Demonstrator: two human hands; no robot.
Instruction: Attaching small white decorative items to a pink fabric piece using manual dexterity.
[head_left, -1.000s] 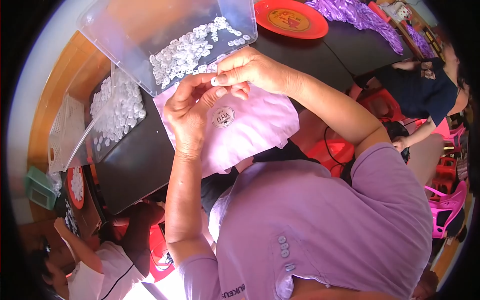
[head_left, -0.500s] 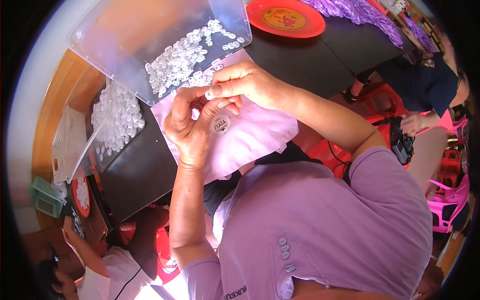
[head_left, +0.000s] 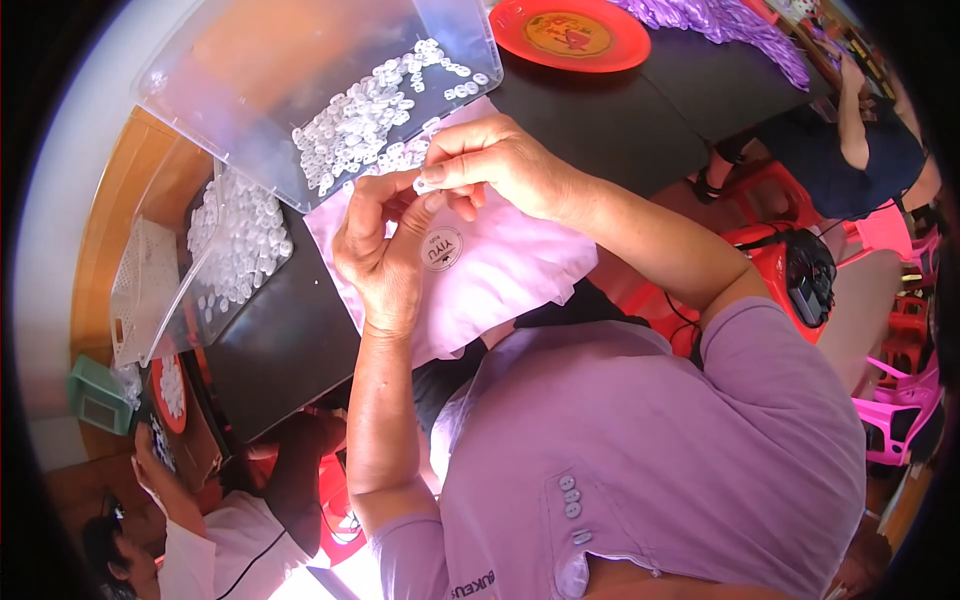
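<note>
My left hand [head_left: 383, 255] and my right hand [head_left: 505, 170] meet over a pink plastic bag or sheet [head_left: 500, 290] with a round printed label. Both are closed at the fingertips on a small white plastic piece [head_left: 421, 186], mostly covered by the fingers. Just beyond them, a clear plastic bin [head_left: 215, 120] holds many loose white oval pieces [head_left: 350, 125] with what look like small holes. Some of these pieces lie close to my fingers, over the pink sheet.
A second clear container [head_left: 170, 310] of white pieces [head_left: 245, 235] stands left on the dark table [head_left: 270, 370]. Beyond are a red round plate [head_left: 570, 35] and shiny purple strips [head_left: 700, 35]. A co-worker [head_left: 230, 540] sits lower left; another person [head_left: 840, 160] is at right, near a black device [head_left: 808, 275].
My hands stay nearly in place; the left thumb and fingers shift slightly around the small piece. At right, the other person's hand has left the black device.
</note>
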